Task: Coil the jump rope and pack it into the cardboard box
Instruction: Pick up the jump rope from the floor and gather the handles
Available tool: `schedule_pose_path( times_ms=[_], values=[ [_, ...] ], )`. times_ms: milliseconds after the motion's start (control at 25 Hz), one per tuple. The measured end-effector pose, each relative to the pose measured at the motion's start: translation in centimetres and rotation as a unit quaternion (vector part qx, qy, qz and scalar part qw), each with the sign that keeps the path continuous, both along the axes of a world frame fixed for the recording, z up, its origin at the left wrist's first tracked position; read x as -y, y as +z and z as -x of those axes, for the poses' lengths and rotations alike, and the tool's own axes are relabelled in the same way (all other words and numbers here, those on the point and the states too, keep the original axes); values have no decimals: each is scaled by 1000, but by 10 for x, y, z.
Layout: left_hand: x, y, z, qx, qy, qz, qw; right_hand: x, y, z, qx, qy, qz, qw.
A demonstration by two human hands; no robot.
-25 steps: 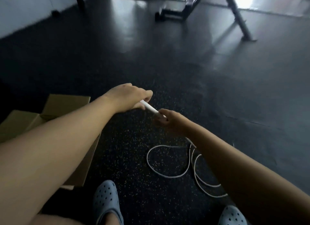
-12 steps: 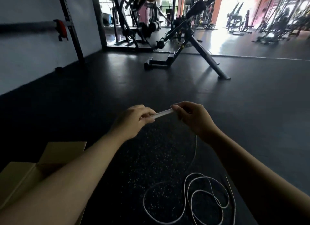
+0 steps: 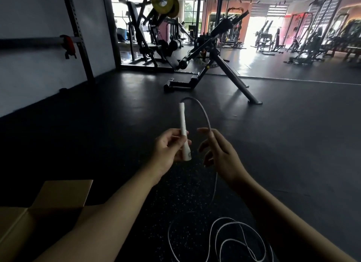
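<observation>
the left hand is gripping the white jump rope handle upright, fingers wrapped around its lower half. the right hand is pinching the white cord arching from the handle's top. the cord's remainder is lying looped on the black gym floor. the open cardboard box is sitting at lower left.

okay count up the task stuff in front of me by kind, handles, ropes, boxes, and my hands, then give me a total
White handle: 1 in view, held upright in the left hand
Rope: 1, pinched by the right hand, rest looped on the floor
Cardboard box: 1, open
Hands: 2
Total: 5
</observation>
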State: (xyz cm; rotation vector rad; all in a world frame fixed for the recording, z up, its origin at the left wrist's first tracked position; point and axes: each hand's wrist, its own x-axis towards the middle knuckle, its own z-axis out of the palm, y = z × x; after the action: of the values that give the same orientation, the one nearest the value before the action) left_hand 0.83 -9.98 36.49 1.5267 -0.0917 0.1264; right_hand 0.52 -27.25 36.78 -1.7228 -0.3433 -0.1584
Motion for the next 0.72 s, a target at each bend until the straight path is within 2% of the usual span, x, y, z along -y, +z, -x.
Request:
schedule_pose_path(
  times_ms=[240,360,440,480,520,560,600,640,680,720],
  values=[
    [19,26,14,-26,103,77,991,-22,5,17,34,-6,-16,999],
    [26,22,13,-41,121,79,989,-18,3,18,38,-8,-45,998],
    [24,23,11,-4,175,63,983,-8,7,15,44,-7,9,999],
    [17,26,9,54,235,10,971,-1,11,12,50,1,57,997],
    [8,27,4,142,274,-84,947,6,14,8,50,13,101,994],
    [-2,33,0,238,275,-215,906,13,19,5,47,26,133,990],
    [-9,43,-1,306,232,-345,856,18,24,1,41,38,154,987],
    [-12,54,0,325,160,-451,816,24,27,-3,38,47,170,984],
    [-10,63,4,298,76,-511,802,28,28,-7,42,50,186,980],
    [-4,67,6,253,14,-523,814,32,28,-11,49,48,205,976]
  ],
)
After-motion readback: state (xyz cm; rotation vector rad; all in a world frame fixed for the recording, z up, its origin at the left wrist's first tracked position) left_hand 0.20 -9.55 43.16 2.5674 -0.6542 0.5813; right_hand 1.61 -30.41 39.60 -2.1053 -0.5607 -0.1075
